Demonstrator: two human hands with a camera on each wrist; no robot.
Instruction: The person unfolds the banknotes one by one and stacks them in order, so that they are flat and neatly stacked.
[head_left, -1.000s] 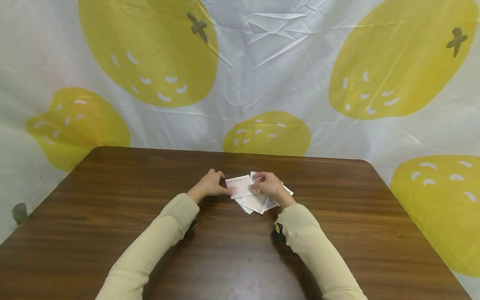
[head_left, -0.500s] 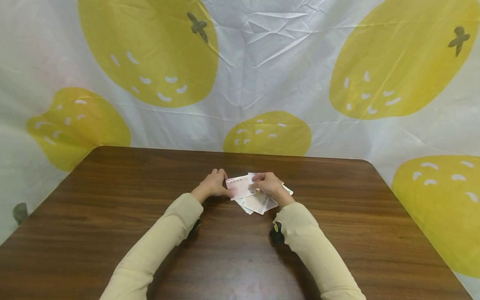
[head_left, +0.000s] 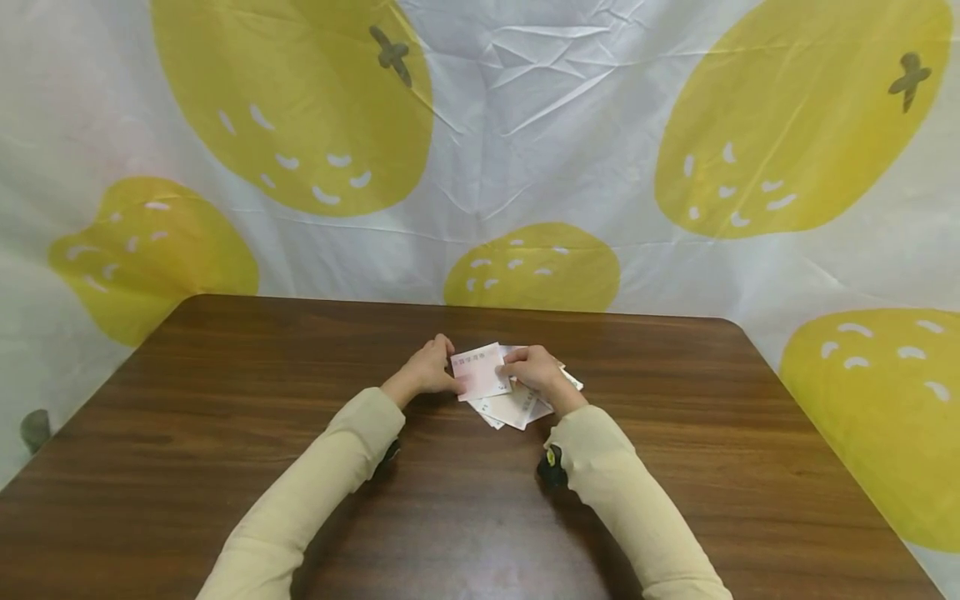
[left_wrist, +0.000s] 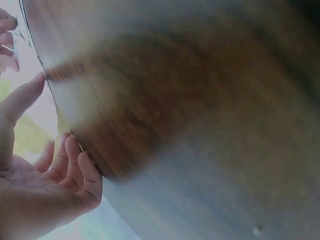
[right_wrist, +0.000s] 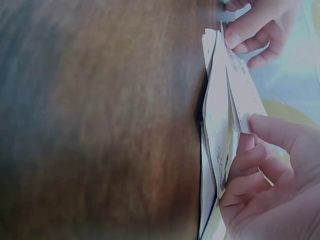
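In the head view a pale pink printed paper slip (head_left: 480, 373) lies tilted over a fanned pile of similar slips (head_left: 512, 408). My left hand (head_left: 431, 367) holds its left end, thumb at the lower corner and fingers by the upper one. At the right end, my right hand (head_left: 538, 371) pinches the slip, thumb on top and fingers beneath, as the right wrist view shows. Below that pink slip (right_wrist: 245, 95), several other slips (right_wrist: 215, 115) stand slightly apart from one another. The right hand covers part of the pile in the head view.
A dark brown wooden table (head_left: 300, 500) bears the slips, which lie near its far edge. Behind it hangs a white cloth (head_left: 540, 150) printed with large yellow fruit. Dark wrist cameras (head_left: 552, 467) sit under the cream sleeves (head_left: 630, 508).
The pink slip's right end has risen and turned slightly, so more of its face shows beside the right hand. The left hand has shifted slightly right and up; the pile stays put.
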